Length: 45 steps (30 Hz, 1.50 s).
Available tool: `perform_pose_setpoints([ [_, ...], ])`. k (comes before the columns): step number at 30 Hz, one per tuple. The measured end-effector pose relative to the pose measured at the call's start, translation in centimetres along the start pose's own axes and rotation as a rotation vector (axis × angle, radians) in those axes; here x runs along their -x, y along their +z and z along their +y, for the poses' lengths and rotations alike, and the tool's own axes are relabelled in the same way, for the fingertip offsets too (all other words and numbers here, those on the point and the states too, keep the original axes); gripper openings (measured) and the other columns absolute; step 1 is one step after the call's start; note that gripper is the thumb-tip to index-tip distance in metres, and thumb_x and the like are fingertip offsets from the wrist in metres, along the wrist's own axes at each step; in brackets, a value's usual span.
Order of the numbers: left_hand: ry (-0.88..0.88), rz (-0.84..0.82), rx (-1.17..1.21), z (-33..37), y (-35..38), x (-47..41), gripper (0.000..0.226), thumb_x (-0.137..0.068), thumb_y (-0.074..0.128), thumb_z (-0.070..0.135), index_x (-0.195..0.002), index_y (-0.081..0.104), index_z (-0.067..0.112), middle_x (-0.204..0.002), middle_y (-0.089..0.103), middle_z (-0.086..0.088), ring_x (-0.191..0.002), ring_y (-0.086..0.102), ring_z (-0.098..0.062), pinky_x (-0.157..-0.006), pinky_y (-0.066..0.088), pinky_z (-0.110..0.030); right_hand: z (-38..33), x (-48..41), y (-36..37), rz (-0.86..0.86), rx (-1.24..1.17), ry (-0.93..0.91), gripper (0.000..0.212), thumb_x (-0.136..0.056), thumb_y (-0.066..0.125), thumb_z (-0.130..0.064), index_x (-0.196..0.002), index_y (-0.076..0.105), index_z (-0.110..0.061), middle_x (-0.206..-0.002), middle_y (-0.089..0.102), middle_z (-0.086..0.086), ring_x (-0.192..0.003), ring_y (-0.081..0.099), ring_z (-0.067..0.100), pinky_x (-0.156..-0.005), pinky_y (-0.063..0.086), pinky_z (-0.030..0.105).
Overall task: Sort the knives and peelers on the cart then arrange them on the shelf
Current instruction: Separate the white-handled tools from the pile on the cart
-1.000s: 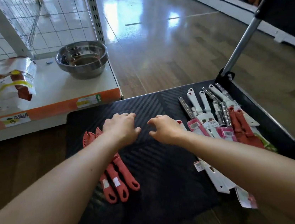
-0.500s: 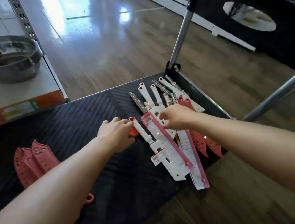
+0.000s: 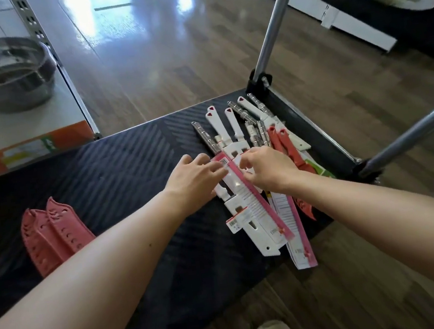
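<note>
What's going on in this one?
A person is sorting packaged knives on a black cart. Both hands are at the mixed pile on its right side. The left hand rests flat on a pink-edged knife pack, and the right hand pinches its top edge. Red knives lie apart at the left.

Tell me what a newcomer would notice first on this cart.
The left hand and right hand meet on a pink-edged knife packet atop a jumbled pile of knives and peelers on the right side of the black cart deck. Apart from it, near the deck's left edge, lies a neat fan of red knives. A steel bowl sits on the white shelf at upper left.
</note>
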<state>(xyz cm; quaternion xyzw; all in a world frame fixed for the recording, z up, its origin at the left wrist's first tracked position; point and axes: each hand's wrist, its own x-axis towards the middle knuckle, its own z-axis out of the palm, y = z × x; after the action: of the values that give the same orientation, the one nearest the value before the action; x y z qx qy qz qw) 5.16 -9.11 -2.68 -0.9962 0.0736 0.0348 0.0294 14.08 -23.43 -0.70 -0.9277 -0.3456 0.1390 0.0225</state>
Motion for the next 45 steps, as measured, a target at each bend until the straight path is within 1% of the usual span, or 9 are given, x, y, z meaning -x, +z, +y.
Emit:
perform_pose_setpoints([
  [5,0.092,-0.069,-0.030,1.0,1.1,-0.5,0.041,-0.095,0.046,0.030,-0.136,0.041,0.029,-0.143,0.042,0.011,-0.133,0.033,-0.017,-0.106,0.029,-0.035,1.1,-0.2,0.0,0.039,-0.031,0.022,0.027,-0.091,0.054,-0.028,-0.114,0.062,-0.017,-0.116,0.061,0.000,-0.109,0.055,0.018,-0.088,0.051,0.038],
  [14,0.185,-0.040,-0.065,0.2,1.3,-0.5,0.034,-0.096,0.045,0.025,-0.130,0.045,0.023,-0.133,0.049,0.009,-0.125,0.039,-0.016,-0.098,0.034,-0.031,1.8,-0.2,0.4,0.035,-0.032,0.033,0.025,-0.092,0.050,-0.023,-0.114,0.062,-0.016,-0.114,0.062,0.000,-0.107,0.054,0.018,-0.085,0.052,0.037],
  [21,0.141,-0.046,-0.010,-1.6,1.8,0.5,0.030,-0.098,0.041,0.021,-0.127,0.043,0.021,-0.123,0.056,0.005,-0.117,0.046,-0.017,-0.099,0.035,-0.030,1.4,-1.8,0.2,0.044,-0.061,0.071,0.025,-0.092,0.052,-0.023,-0.114,0.063,-0.017,-0.117,0.063,0.000,-0.105,0.059,0.017,-0.086,0.053,0.037],
  [26,-0.034,-0.021,0.355,-3.7,1.9,1.3,0.018,-0.089,0.055,0.014,-0.105,0.058,0.021,-0.105,0.065,0.010,-0.098,0.059,-0.016,-0.085,0.043,-0.034,0.8,-3.4,-0.2,0.058,-0.088,0.094,0.025,-0.092,0.051,-0.024,-0.113,0.063,-0.018,-0.118,0.063,0.002,-0.103,0.061,0.021,-0.084,0.054,0.040],
  [29,-0.154,0.134,0.554,-4.9,2.0,1.9,0.010,-0.084,0.064,0.012,-0.093,0.062,0.016,-0.090,0.067,0.004,-0.082,0.060,-0.022,-0.073,0.048,-0.037,0.4,-4.7,-0.4,0.090,-0.089,0.111,0.024,-0.092,0.050,-0.024,-0.111,0.063,-0.018,-0.118,0.063,0.002,-0.098,0.062,0.022,-0.081,0.053,0.036],
  [33,-0.355,0.344,0.726,-6.2,1.9,2.2,0.005,-0.082,0.065,0.005,-0.085,0.062,0.007,-0.070,0.056,0.006,-0.058,0.049,-0.011,-0.059,0.040,-0.020,0.1,-6.5,-0.9,0.118,-0.072,0.162,0.025,-0.092,0.050,-0.026,-0.111,0.064,-0.018,-0.115,0.064,0.004,-0.106,0.058,0.024,-0.076,0.044,0.030],
  [36,-0.423,0.376,0.706,-6.8,2.1,2.5,0.005,-0.082,0.064,0.003,-0.085,0.062,0.007,-0.067,0.053,0.010,-0.063,0.048,-0.017,-0.060,0.036,-0.014,-0.2,-8.1,-1.7,0.102,-0.158,0.230,0.024,-0.090,0.052,-0.027,-0.107,0.067,-0.018,-0.116,0.065,0.005,-0.107,0.059,0.025,-0.078,0.044,0.030],
  [40,-0.515,0.410,0.684,-8.4,2.3,3.3,0.002,-0.084,0.063,0.003,-0.085,0.063,0.005,-0.070,0.055,0.005,-0.069,0.054,-0.022,-0.064,0.039,-0.028,0.0,-9.5,-2.4,0.140,-0.200,0.291,0.022,-0.089,0.052,-0.025,-0.099,0.070,-0.017,-0.111,0.067,0.007,-0.105,0.060,0.027,-0.075,0.043,0.028],
  [45,-0.855,0.501,0.823,-10.0,2.1,4.3,0.004,-0.087,0.063,0.014,-0.088,0.062,0.011,-0.082,0.063,-0.005,-0.079,0.058,-0.019,-0.074,0.036,-0.024,-0.3,-10.0,-0.8,0.105,-0.159,0.289,0.025,-0.089,0.055,-0.034,-0.101,0.070,-0.016,-0.113,0.067,0.007,-0.107,0.060,0.027,-0.081,0.046,0.031],
])
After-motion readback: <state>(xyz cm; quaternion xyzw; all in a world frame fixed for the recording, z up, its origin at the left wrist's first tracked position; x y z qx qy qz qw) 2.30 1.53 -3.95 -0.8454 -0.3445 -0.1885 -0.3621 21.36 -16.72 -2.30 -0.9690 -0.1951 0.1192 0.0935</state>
